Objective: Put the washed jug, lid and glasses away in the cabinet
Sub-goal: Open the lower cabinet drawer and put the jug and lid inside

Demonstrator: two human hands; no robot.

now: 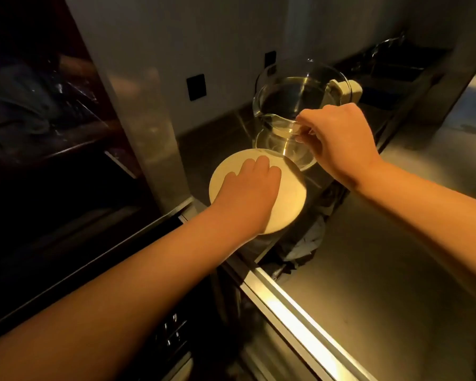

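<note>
Glass jug point(294, 105), clear and tilted, hangs pinched at its rim by the curled fingers and thumb of my right hand point(341, 141), above the steel surface point(368, 270). Just below and left of that hand, my left hand point(248, 193) lies with fingers straight on a round cream lid point(291, 193), whose far edge touches the jug.
</note>
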